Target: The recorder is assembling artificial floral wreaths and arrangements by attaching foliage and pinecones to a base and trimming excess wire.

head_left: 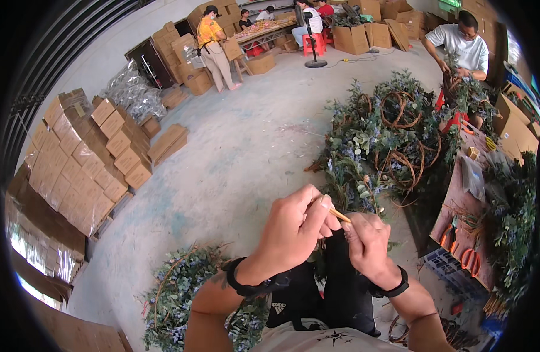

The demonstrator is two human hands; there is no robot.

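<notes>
My left hand (299, 226) is closed in a pinch around one end of a thin tan stick-like piece (340, 216). At its other end, the thumb and fingertips of my right hand (369, 246) press together on it. Both hands are held above my lap, in front of a large heap of leafy wreaths (364, 141) with small bluish flowers and brown twig rings. Stems partly hidden behind my hands show at my knees. Another leafy wreath (182, 287) lies on the floor beside my left forearm.
To my right, a low table (457, 205) holds orange-handled scissors (471, 262), orange-handled pliers (449, 236) and greenery (510, 229). A co-worker (460, 53) sits beyond it, handling a wreath. Stacked cartons (76, 158) stand left; a black fan (311, 35) and other people are farther back.
</notes>
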